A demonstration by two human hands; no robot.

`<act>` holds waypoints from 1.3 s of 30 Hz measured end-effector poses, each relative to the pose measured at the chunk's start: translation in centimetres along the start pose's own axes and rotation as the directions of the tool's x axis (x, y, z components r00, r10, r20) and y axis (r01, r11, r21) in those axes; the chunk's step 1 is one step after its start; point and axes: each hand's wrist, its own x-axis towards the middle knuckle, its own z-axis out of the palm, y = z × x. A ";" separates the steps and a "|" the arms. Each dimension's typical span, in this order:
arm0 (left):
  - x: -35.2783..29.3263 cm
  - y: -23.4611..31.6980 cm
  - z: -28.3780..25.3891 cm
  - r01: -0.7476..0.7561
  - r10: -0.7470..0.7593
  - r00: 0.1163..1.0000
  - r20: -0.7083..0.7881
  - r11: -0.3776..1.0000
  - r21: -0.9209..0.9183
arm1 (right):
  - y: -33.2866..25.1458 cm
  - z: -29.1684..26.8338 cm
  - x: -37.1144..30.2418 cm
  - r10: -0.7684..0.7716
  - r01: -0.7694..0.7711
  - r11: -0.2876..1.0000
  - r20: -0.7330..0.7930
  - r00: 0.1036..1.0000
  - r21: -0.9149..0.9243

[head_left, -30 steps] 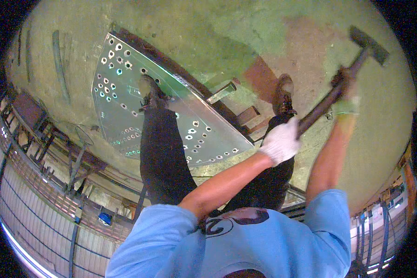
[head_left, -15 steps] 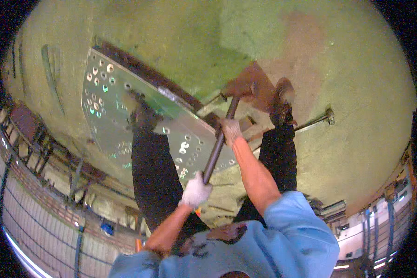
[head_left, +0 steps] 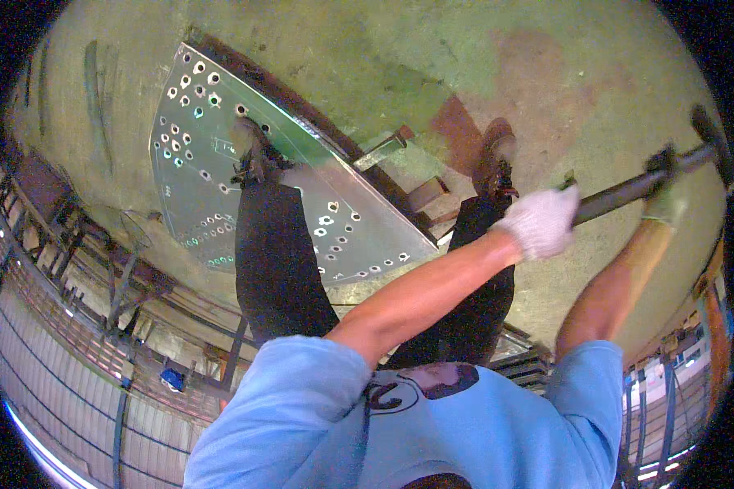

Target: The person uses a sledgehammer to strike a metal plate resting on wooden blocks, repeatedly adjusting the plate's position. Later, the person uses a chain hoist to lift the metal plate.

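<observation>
Both my hands grip a sledgehammer, raised to the right with its long dark handle slanting up toward the frame's edge. My left hand, in a white knit glove, is closed round the lower end of the handle. Farther up, close to the dark head, my right hand is wrapped round it, partly blurred. A large grey steel plate with many drilled holes lies to the left, one long edge raised over metal pieces. My left shoe rests on the plate, my right shoe on the floor beyond its edge.
Short steel channel pieces and a block sit by the plate's far edge. Metal racks stand along the left. Stacked metal bars lie behind my right leg. The floor is green, worn concrete with a reddish patch.
The sledgehammer has swung from beside the plate's edge up to the far right, both hands moving with it. My left hand has crossed over to the right of my legs.
</observation>
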 end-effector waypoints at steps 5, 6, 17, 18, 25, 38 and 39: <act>2.3 0.8 -1.2 -0.090 0.098 0.993 -0.073 0.990 0.107 | 1.0 -1.7 9.0 -0.068 0.068 0.998 -0.091 0.993 -0.006; 0.5 -1.5 -1.7 0.011 -0.008 0.999 -0.042 0.996 0.085 | 4.5 1.7 6.8 -0.036 0.035 0.999 -0.053 0.998 -0.011; -18.6 -13.4 -2.1 0.852 -0.830 0.522 0.194 0.518 -0.075 | 43.6 21.1 -28.5 -0.303 0.722 0.522 0.692 0.655 -0.454; -20.0 -15.6 0.0 0.889 -0.853 0.451 0.262 0.402 -0.220 | 39.7 21.8 -30.6 -0.061 0.763 0.451 0.837 0.544 -0.463; -11.3 -6.0 2.2 0.489 -0.634 0.745 0.205 0.312 -0.815 | 30.2 16.4 -22.4 0.312 -0.170 0.950 0.800 0.513 -0.261; -8.6 -4.2 7.1 0.388 -0.837 0.546 0.015 0.238 -0.890 | 23.0 15.7 -23.1 0.222 0.813 0.541 0.969 0.110 -0.216; -9.1 -4.3 6.8 0.314 -0.802 0.598 0.010 0.223 -0.923 | 23.2 16.5 -22.6 0.211 0.967 0.239 0.967 -0.141 0.089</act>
